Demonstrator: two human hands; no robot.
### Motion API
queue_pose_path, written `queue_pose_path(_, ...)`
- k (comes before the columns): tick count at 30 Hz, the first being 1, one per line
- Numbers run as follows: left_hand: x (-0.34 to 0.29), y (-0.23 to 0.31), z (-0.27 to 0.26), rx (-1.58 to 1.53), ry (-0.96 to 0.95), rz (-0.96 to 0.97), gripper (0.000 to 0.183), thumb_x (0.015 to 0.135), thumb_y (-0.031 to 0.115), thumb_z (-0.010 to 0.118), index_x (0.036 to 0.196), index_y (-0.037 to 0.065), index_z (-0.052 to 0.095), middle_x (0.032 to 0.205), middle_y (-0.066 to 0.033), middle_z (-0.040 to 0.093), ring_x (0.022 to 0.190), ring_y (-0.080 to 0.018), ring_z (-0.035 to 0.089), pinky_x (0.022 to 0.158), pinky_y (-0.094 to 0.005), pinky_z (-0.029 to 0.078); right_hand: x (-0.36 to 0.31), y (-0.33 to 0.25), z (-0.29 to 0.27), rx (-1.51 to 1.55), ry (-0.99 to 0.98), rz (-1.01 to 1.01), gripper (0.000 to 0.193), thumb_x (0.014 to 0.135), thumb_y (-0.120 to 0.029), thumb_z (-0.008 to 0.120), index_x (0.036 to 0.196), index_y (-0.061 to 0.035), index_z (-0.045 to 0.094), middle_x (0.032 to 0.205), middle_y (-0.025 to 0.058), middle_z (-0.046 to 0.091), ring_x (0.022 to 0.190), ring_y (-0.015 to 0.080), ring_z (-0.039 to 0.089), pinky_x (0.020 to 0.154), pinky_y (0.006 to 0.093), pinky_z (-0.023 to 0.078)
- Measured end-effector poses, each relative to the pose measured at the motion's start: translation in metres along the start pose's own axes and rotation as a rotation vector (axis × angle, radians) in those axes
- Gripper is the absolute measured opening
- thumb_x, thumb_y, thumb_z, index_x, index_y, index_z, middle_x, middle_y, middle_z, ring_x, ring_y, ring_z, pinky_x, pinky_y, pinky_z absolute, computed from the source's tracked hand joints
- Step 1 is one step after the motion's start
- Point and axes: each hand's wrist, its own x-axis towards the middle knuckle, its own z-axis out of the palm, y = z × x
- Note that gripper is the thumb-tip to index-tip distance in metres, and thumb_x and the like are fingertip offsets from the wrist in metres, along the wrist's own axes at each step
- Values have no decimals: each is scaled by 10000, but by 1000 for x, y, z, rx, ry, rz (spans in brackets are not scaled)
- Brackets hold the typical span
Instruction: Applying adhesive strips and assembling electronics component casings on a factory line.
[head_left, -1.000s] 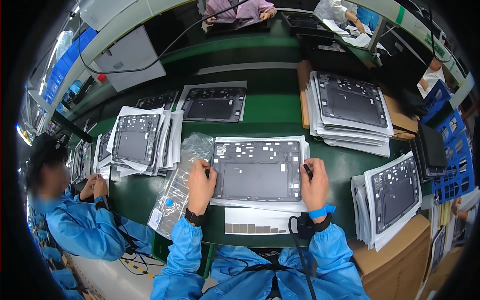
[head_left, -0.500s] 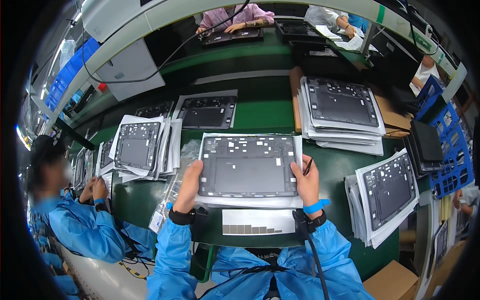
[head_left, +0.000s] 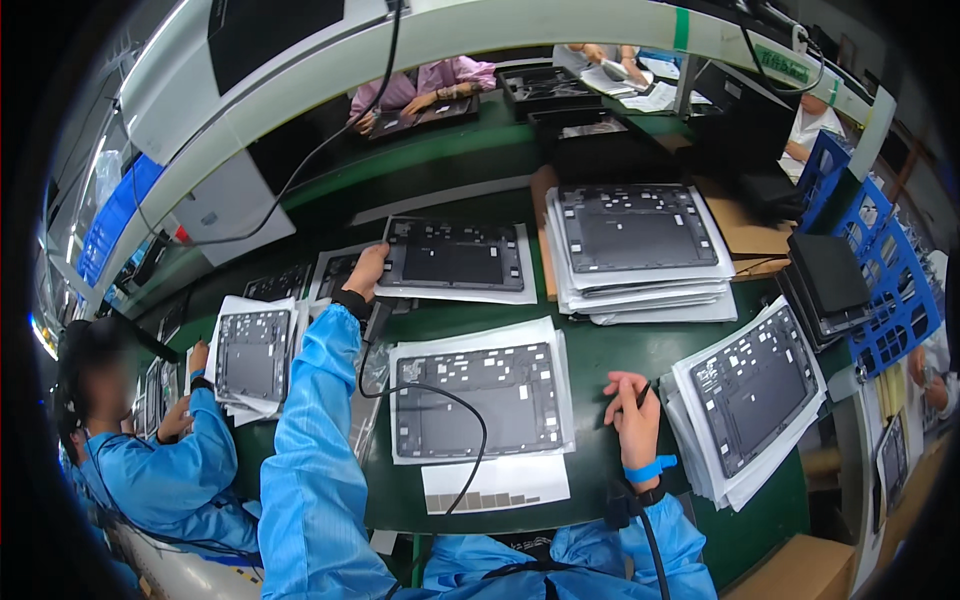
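Note:
My left hand [head_left: 368, 270] reaches forward and is closed on the left edge of a dark tablet housing [head_left: 455, 262], which lies on a white sheet. Nearer to me, another tablet housing [head_left: 478, 402] rests on its white sheet on the green table, touched by neither hand. A black cable from my left wrist crosses over it. A white card [head_left: 497, 482] with a row of grey-brown blocks sticks out under its near edge. To its right, my right hand [head_left: 636, 420] is raised with fingers curled around a thin black pen-like tool [head_left: 648, 391], partly hidden.
Stacks of housings and sheets stand at the back right [head_left: 640, 235], right [head_left: 755, 390] and left [head_left: 252, 355]. A blue perforated rack [head_left: 895, 280] is at far right. A co-worker in blue [head_left: 155, 480] sits at left; others work across the table. A pale beam [head_left: 560, 32] crosses overhead.
Both hands have let go of the near housing, which now lies on the table. My left hand has gone forward onto the back housing, which has shifted right. The view has also moved.

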Motion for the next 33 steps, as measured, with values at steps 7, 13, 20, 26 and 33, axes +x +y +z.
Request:
queue_pose_path(7,25,-20,41,109,-135,-126,323,1012,196,446,1163,-43,603,1044,-159,696,926,-260,675,828,-385,517,-1,10,-10,-55,47,14,252,1034,-229,511,1094,-5,608,870,32,591,554,59,490,476,192,340)
queue_pose_path(13,14,-7,59,1128,29,249,293,855,216,608,1034,-7,672,1036,-338,630,970,-493,623,858,-529,511,-8,-1,-9,-23,70,70,249,1036,-184,484,1040,23,622,864,63,594,558,75,507,501,214,408)
queue_pose_path(20,-79,73,49,1248,11,535,307,876,215,611,1099,5,628,1018,-216,631,963,-402,625,836,-485,505,-18,-9,-19,-228,52,1,633,1045,-507,258,790,-35,592,571,-16,440,476,74,389,440,221,270)
queue_pose_path(26,-314,123,92,1049,-174,688,349,852,92,649,1199,74,622,995,-151,625,923,-358,601,806,-444,490,-53,-8,-22,-179,-59,30,213,997,-158,578,881,17,611,659,36,593,578,88,552,536,228,434)
queue_pose_path(33,-454,25,135,1095,-501,483,557,867,297,684,1385,157,536,1434,-132,478,1312,-339,451,1082,-487,370,-104,8,-8,-123,-120,157,138,924,-23,656,1038,42,615,782,62,644,705,131,646,693,252,540)
